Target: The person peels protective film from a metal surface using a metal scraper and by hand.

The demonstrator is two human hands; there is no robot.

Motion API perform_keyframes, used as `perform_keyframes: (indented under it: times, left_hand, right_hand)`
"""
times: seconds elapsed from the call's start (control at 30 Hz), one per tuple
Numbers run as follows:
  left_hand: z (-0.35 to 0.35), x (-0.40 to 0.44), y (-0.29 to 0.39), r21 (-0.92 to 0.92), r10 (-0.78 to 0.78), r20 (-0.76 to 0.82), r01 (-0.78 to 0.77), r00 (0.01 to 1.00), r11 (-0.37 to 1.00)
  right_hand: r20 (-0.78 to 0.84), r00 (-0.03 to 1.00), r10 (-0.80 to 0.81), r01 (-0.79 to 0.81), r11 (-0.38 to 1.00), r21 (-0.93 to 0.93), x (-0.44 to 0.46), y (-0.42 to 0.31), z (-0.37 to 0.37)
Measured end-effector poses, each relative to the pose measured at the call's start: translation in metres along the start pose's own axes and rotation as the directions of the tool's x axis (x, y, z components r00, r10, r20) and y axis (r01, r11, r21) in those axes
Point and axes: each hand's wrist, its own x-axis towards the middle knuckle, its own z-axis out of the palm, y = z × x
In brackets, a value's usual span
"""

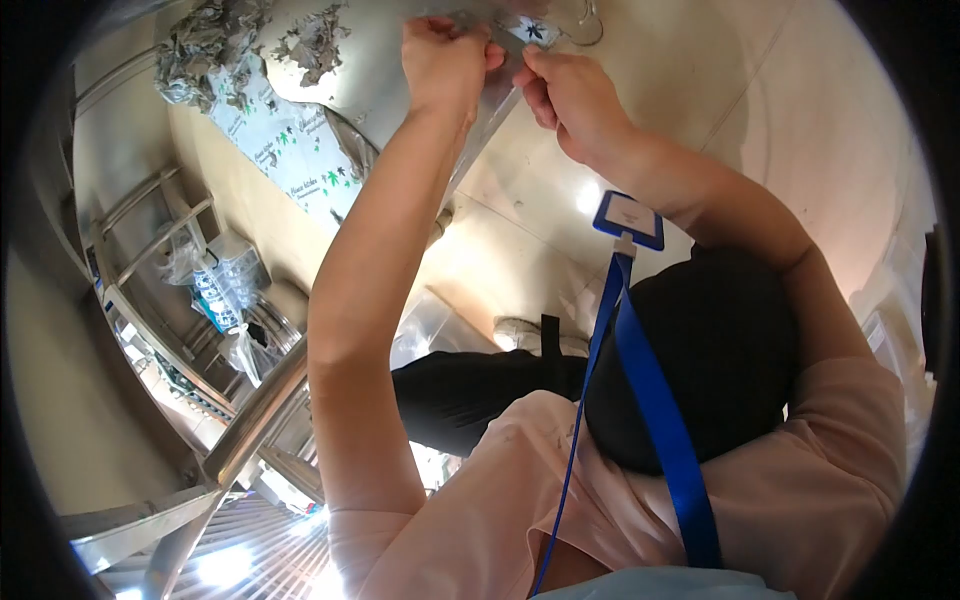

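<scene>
At the top of the view, my left hand [440,70] is closed, with its fingertips at the edge of a greyish sheet. Close by on its right, my right hand [575,105] pinches with thumb and finger at the end of a grey strip [508,42] that lies between the two hands. The strip looks like thin film or foil; its exact kind is unclear. Beside it shows a small white patch with a dark leaf print [535,31]. A larger white sheet with green leaf prints [285,145] covers part of the smooth surface to the left, its edge torn and curled.
Crumpled grey scraps [205,50] lie at the upper left, with another torn clump [312,45] alongside. A metal rack [255,410] stands on the left, holding plastic-wrapped items [225,285]. A blue lanyard with a badge [630,220] hangs over my black-clad knee. Pale tiles [740,90] cover the floor.
</scene>
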Motion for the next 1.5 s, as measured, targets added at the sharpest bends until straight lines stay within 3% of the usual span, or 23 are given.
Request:
perform_keyframes:
  times: [0.23, 0.63, 0.83, 1.1, 1.4, 1.5]
  left_hand:
    - [-0.014, -0.029, -0.008, -0.023, -0.114, -0.033, 0.114, 0.993, 0.993]
    - [0.007, -0.017, 0.006, -0.028, -0.153, -0.012, 0.152, 0.988, 0.988]
    - [0.004, -0.02, -0.005, -0.057, -0.031, -0.011, 0.03, 0.999, 0.998]
    - [0.011, -0.022, 0.002, -0.023, -0.108, -0.017, 0.108, 0.994, 0.994]
    - [0.012, -0.021, 0.0, -0.063, -0.118, -0.038, 0.115, 0.992, 0.991]
    - [0.014, -0.017, 0.002, -0.099, -0.11, -0.017, 0.108, 0.994, 0.989]
  right_hand:
    - [0.059, 0.994, 0.091, -0.088, 0.994, -0.066, -0.014, 0.001, -0.006]
    - [0.006, 0.998, 0.055, -0.056, 0.998, 0.015, -0.008, -0.008, -0.009]
    - [0.025, 0.999, 0.023, -0.022, 0.998, -0.055, -0.008, -0.008, -0.011]
    - [0.014, 0.996, 0.093, -0.094, 0.994, 0.054, -0.008, -0.012, -0.013]
    - [0.074, 0.997, 0.03, -0.028, 0.999, -0.03, -0.005, -0.012, -0.017]
    - [-0.003, 0.998, -0.063, 0.062, 0.991, -0.118, -0.002, -0.016, -0.015]
